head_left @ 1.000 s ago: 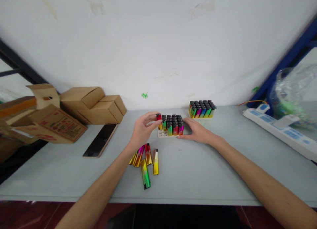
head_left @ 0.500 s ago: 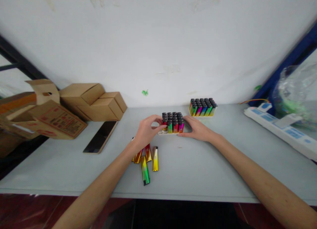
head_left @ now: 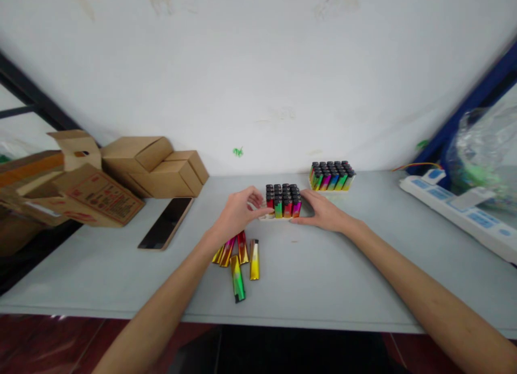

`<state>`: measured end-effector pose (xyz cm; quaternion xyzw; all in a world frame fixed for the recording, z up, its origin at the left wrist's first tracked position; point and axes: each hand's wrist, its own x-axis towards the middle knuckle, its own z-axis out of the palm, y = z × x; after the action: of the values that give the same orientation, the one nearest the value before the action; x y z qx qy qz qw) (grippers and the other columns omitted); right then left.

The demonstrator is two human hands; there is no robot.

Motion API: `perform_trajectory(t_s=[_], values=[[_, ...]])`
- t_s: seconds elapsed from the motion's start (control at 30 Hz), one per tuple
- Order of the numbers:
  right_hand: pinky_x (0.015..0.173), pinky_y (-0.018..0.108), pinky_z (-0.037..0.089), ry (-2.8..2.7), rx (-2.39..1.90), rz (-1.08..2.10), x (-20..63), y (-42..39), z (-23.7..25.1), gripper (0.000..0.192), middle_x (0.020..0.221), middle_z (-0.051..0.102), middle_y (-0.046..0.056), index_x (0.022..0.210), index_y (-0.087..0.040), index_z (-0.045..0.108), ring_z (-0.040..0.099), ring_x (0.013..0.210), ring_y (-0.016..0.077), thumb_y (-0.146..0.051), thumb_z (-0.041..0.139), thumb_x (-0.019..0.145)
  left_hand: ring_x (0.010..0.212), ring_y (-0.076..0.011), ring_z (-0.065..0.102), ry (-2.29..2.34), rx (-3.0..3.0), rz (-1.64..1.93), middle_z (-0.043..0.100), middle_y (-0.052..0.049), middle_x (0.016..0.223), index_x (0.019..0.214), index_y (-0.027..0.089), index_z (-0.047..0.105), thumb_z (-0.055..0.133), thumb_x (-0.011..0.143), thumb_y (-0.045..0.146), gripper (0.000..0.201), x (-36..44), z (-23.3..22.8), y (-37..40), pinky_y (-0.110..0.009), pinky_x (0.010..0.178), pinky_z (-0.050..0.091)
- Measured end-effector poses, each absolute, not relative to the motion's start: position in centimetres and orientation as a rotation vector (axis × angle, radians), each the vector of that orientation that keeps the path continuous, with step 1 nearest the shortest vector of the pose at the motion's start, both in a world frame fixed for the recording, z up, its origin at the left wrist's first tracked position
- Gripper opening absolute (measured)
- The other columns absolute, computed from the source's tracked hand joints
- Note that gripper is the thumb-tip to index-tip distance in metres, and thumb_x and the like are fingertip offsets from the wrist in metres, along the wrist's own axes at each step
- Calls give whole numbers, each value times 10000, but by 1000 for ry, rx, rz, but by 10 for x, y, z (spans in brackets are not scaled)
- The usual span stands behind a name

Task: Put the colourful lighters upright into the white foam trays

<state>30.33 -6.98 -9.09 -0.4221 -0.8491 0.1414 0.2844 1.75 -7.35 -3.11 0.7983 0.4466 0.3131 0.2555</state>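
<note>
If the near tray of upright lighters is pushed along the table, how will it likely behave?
The near tray looks thin and light, so it probably slides easily on the smooth table. Its upright lighters stand tall and packed, so they likely brace one another, though those by the empty slots might tip. Both hands flank it.

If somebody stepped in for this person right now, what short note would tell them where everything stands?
Left hand: at the left side of the near tray of lighters, fingertips at its front-left corner; whether it grips a lighter cannot be told.
Right hand: resting flat against the tray's right side, holding nothing.
Done: the far tray by the wall looks full; the near tray is mostly filled with upright lighters.
Left: five loose lighters lie on the table below the left wrist, and the near tray shows a bare strip at its front-left.
</note>
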Motion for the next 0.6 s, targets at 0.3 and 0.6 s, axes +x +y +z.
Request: perform_trajectory(t_s=[0.3,0.6], values=[[975,541,544,-2248,-1127,392,301,-70,-88,667,1227,672,177,1291,-168,587,663,1110,362,-585,784,809,737,-233,611,1188,2503,-13,675,-44,749,678,212,661,772,741,581,391,-5,-11,-97,-309,663,400],[1040,531,514,-2264,-1152,388,303,-71,-87,708,1293,660,183,1331,-154,563,644,1186,369,-557,804,801,692,-220,611,1082,2521,-9,677,-40,691,630,202,649,692,857,444,335,22,-20,-103,-330,729,423]])
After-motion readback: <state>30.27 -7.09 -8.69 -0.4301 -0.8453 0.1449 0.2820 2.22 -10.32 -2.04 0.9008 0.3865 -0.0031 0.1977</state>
